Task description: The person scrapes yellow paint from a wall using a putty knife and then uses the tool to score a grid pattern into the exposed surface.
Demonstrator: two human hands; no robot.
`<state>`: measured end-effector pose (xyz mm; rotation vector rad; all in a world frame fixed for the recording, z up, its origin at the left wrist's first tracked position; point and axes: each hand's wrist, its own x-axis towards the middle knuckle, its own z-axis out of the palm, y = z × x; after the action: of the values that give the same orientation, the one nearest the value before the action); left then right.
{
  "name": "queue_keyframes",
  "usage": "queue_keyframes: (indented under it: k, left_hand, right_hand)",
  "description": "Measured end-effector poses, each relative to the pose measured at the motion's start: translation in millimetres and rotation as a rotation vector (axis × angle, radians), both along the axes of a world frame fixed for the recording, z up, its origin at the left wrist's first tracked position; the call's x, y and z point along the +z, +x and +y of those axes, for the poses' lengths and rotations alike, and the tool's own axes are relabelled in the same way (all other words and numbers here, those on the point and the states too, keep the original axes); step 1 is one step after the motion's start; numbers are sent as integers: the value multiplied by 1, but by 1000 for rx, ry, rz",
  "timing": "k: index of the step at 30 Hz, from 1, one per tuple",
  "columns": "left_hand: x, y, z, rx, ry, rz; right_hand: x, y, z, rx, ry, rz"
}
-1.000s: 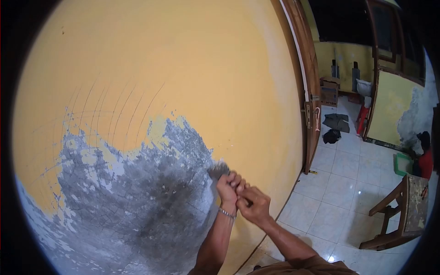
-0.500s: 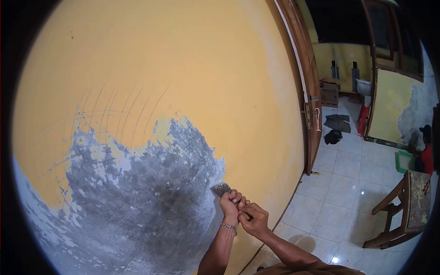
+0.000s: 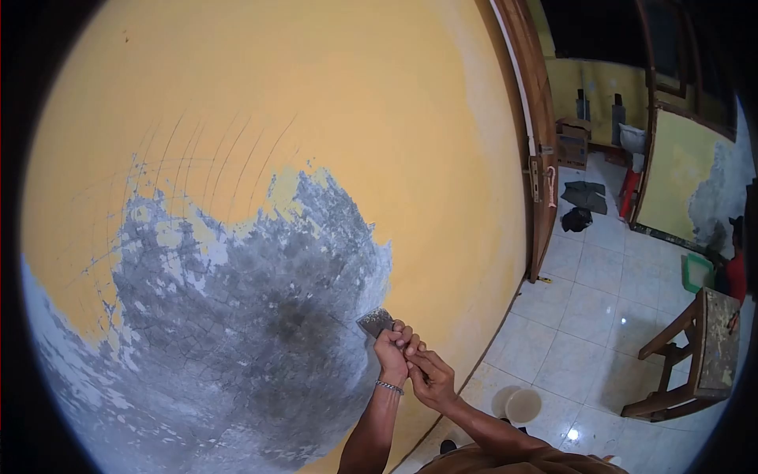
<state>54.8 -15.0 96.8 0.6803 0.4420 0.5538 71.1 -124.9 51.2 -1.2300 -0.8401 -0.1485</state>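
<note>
A paint scraper (image 3: 373, 321) with a wide metal blade lies against the yellow wall (image 3: 339, 103), where the paint gives way to a bare grey patch (image 3: 260, 332). My left hand (image 3: 394, 350), with a chain bracelet at its wrist, is wrapped round the scraper just behind the blade. Close below it, my right hand (image 3: 433, 379) is closed at the handle end, its fingers touching the left hand. Most of the handle is hidden by the fingers.
A worn wooden stool (image 3: 699, 355) stands on the tiled floor (image 3: 545, 316) at right. Near my feet is a round pale container (image 3: 522, 405). Beyond the open wooden door (image 3: 541, 158) are a cardboard box (image 3: 572, 144), dark cloths (image 3: 584, 197) and a green tray (image 3: 698, 272). A person in red (image 3: 736, 272) is at the far right.
The view has tilted down a little, so the wall patch sits higher and more of the round container shows. Both hands keep their hold, and the blade has shifted slightly left on the wall.
</note>
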Motion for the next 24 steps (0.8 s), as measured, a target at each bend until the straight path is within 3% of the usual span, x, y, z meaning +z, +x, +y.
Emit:
queue_keyframes:
  k: [5, 10, 14, 15, 17, 19, 21, 24]
  left_hand:
    - [-9, -3, 24, -67, 33, 77]
    - [47, 52, 27, -89, 148, 97]
    - [-7, 21, 18, -27, 96, 134]
    - [-1, 29, 22, -34, 103, 131]
    - [25, 51, 29, -31, 123, 88]
    - [77, 86, 35, -44, 202, 33]
    - [86, 95, 26, -55, 217, 13]
    - [59, 73, 5, 19, 146, 59]
  right_hand:
    - [-11, -5, 26, -107, 9, -99]
    - [28, 36, 40, -148, 21, -52]
    - [1, 27, 29, -148, 56, -80]
    - [-3, 27, 32, -151, 131, -108]
    - [33, 49, 33, -134, 22, -37]
    - [77, 80, 43, -174, 51, -66]
    - [75, 84, 37, -169, 40, -53]
    - [64, 77, 27, -142, 98, -81]
